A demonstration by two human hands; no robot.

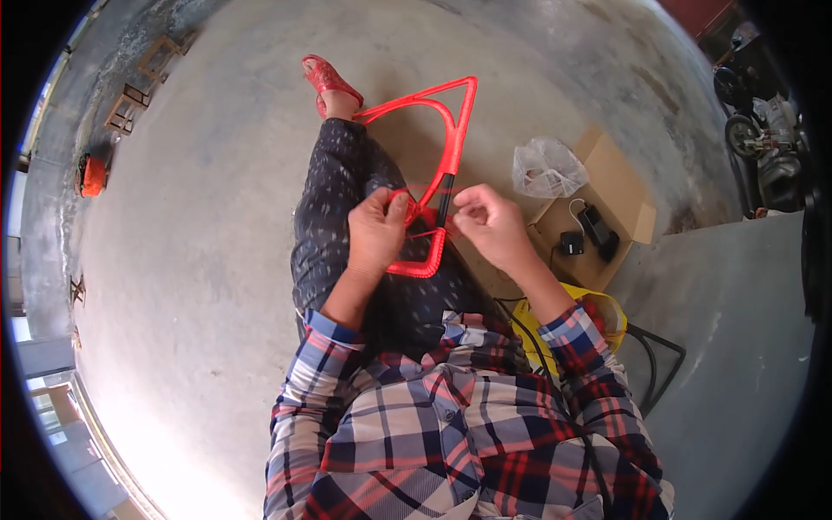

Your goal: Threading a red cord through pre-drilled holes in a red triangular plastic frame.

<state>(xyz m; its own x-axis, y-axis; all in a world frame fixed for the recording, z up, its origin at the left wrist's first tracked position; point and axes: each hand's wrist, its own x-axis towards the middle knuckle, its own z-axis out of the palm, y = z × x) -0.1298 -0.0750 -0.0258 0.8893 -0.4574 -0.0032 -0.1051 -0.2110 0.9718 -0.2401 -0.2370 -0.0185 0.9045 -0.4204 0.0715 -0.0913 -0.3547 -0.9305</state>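
Across my lap lies a bent frame [462,130] with a pointed far corner and a curved inner bar. Most of it is tightly wrapped in red cord; a short black stretch [445,201] of the bar shows bare. My left hand [377,232] is closed on loose red cord [412,208] at the left side of the bar, thumb and fingers pinched. To the right of the black stretch, my right hand [492,227] has its fingers curled together, with red cord showing at the fingertips. The cord strands between the hands are thin and partly blurred.
An open cardboard box [620,186] at my right holds a black device [598,227] and a smaller black block [571,243]. A clear plastic bag [548,167] lies beside it. Nearer is a yellow item [617,325]. Small wooden stools [127,110] stand far left; a motorbike [763,147] stands far right.
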